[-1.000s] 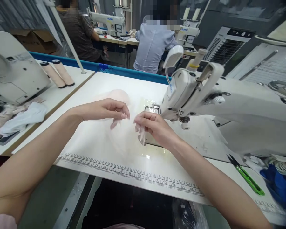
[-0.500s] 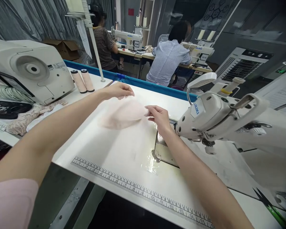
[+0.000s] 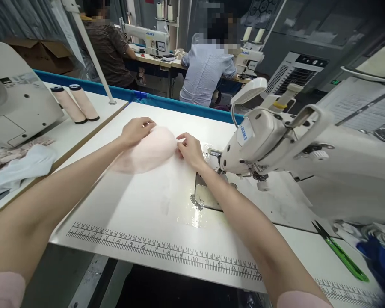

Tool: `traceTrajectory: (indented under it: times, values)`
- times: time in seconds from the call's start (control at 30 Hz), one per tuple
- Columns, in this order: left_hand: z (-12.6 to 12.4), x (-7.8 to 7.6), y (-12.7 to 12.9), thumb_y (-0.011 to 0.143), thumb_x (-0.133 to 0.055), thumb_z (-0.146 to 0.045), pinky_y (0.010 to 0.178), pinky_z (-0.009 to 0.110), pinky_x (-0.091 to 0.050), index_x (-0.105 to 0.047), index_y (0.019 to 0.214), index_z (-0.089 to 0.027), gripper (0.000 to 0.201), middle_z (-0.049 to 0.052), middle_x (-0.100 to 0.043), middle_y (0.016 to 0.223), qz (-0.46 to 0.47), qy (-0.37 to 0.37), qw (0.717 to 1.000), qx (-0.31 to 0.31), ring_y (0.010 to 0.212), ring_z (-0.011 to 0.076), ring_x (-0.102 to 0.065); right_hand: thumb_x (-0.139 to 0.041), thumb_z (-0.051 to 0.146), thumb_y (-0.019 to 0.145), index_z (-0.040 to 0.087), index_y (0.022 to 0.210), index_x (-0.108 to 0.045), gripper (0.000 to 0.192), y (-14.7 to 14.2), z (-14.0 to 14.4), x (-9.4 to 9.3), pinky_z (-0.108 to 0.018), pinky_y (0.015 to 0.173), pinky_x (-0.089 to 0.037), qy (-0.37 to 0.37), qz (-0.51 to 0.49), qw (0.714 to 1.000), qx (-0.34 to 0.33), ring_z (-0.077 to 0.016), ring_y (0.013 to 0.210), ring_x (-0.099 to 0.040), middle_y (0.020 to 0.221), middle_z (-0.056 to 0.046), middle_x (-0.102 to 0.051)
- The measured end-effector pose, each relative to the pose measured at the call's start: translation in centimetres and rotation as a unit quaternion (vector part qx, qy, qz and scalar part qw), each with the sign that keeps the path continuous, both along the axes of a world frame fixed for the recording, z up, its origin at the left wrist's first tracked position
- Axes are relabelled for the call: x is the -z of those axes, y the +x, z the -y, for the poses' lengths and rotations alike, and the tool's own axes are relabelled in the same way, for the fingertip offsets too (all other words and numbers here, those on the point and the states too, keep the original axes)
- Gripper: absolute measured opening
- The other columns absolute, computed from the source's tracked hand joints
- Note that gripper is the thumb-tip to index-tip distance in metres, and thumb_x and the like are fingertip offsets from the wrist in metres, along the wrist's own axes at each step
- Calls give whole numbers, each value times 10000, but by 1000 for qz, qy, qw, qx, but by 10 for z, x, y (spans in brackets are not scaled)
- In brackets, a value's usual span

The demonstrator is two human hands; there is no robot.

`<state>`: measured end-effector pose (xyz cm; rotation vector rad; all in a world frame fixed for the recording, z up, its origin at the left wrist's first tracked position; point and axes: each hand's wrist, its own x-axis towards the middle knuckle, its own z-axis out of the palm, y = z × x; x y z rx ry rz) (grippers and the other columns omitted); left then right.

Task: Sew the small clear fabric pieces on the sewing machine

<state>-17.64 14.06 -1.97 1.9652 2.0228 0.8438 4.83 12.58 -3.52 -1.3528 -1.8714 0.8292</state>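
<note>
White work table [image 3: 141, 214] with a printed ruler [image 3: 167, 252] along its near edge; a sewing machine [image 3: 276, 141] stands on the right of it, its head pointing left over the metal needle plate [image 3: 205, 199]. A second, boxier machine [image 3: 16, 107] sits on the neighbouring table to the left, two pale thread cones [image 3: 75, 103] beside it and loose white and lace cloth [image 3: 19, 164] heaped in front. Two people sit with their backs turned at machines further off. On the far part of the white table, left of the needle, lies a pale pink fabric piece [image 3: 147, 149], domed and thin. Left hand [image 3: 136, 130] rests on its far left edge, fingers curled down onto the cloth; right hand [image 3: 189, 147] pinches its right edge, fingertips close together on the rim. The piece looks very light, soft and limp, likely to slide on the smooth top; edges seem the sensible place to grip. Green-handled snips [image 3: 340, 252] lie at far right. No bins or trays visible.
</note>
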Motion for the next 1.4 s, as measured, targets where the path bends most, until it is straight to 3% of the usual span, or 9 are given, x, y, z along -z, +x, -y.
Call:
traceTrajectory:
  times: [0.17, 0.27, 0.33, 0.43, 0.5, 0.77, 1.1, 1.3, 1.4]
  values:
    - [26, 0, -6, 910, -454, -507, 878, 370, -442, -698, 1083, -260, 388, 49, -700, 1154, -28, 9, 1000, -1, 1008, 271, -627, -386, 114, 884, 230, 1138, -607, 356, 3, 21, -1, -316, 779, -486, 97, 49, 994, -14, -194, 996, -619, 1202, -48, -622]
    - [50, 2, -7, 973, -293, -505, 1026, 395, -403, -638, 1216, -255, 491, 55, -616, 1317, -24, 35, 999, 16, 1198, 271, -558, -394, 65, 854, 237, 1176, -605, 422, 13, 35, 0, -339, 811, -495, 130, 75, 987, -57, -219, 1114, -579, 1258, -51, -591]
    - [65, 4, -9, 987, -227, -516, 1104, 394, -357, -487, 1399, -254, 554, 54, -520, 1440, -21, 49, 996, 78, 1304, 254, -489, -390, 36, 840, 226, 1212, -600, 467, 18, 41, 0, -366, 885, -488, 149, 89, 982, -79, -233, 1184, -539, 1282, -61, -585]
    - [83, 8, -13, 900, -398, -639, 1148, 454, -307, -225, 1544, -207, 794, 100, -348, 1570, -87, 42, 979, 182, 1393, 323, -389, -393, 42, 861, 204, 1256, -591, 470, 15, 35, -5, -385, 1042, -421, 158, 56, 981, -96, -227, 1260, -490, 1334, -73, -570]
    - [90, 12, -15, 829, -505, -676, 1142, 493, -306, -119, 1564, -171, 972, 144, -309, 1583, -142, 40, 969, 199, 1388, 370, -383, -424, 97, 902, 201, 1248, -602, 403, 4, 21, -9, -351, 1111, -368, 117, -16, 988, -95, -197, 1288, -479, 1357, -63, -568]
    - [99, 19, -15, 809, -592, -655, 1130, 536, -310, 34, 1564, -203, 1080, 171, -275, 1589, -187, 67, 962, 186, 1389, 388, -379, -434, 453, 988, 207, 1234, -663, 417, -36, -39, -10, -366, 1135, -351, 15, -68, 986, -151, -211, 1308, -522, 1363, -45, -615]
    - [98, 22, -16, 802, -608, -664, 1101, 507, -365, -18, 1565, -159, 1089, 178, -364, 1546, -172, 47, 970, 163, 1360, 377, -426, -494, 507, 951, 227, 1342, -592, 491, -38, -20, 1, -327, 1197, -241, 37, -55, 967, -247, -176, 1395, -411, 1476, -58, -500]
    - [102, 16, -9, 853, -525, -660, 1095, 497, -391, -74, 1563, -171, 973, 154, -359, 1559, -196, -28, 972, 128, 1363, 376, -431, -437, 523, 975, 212, 1484, -401, 598, -42, -21, -1, -388, 1227, -184, 17, -34, 972, -231, -188, 1450, -334, 1565, -49, -381]
    - [101, 13, -8, 847, -523, -689, 1095, 556, -388, 29, 1561, -298, 983, 70, -317, 1590, -180, -35, 974, 131, 1357, 391, -434, -382, 512, 1003, 209, 1528, -280, 614, -37, -8, -9, -521, 1230, -16, 26, -3, 981, -194, -196, 1514, -159, 1616, -43, -263]
